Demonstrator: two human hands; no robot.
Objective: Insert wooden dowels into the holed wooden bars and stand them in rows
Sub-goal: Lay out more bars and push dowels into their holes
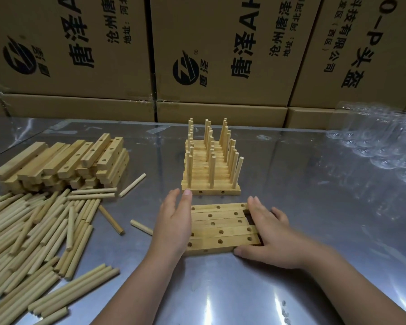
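Observation:
Several holed wooden bars [220, 228] lie flat side by side on the metal table, holes up, with no dowels in them. My left hand [174, 224] presses straight fingers against their left ends. My right hand [265, 233] lies against their right ends, thumb along the front bar. Just behind stands a block of finished bars [211, 170] in rows, each with upright dowels. A pile of loose dowels [33, 235] spreads at the left. A stack of empty holed bars [63, 163] sits behind that pile.
Cardboard boxes [220, 55] form a wall along the table's far edge. Clear plastic containers [380, 141] lie at the right. Two stray dowels [141, 227] lie just left of my left hand. The table [314, 207] is shiny metal.

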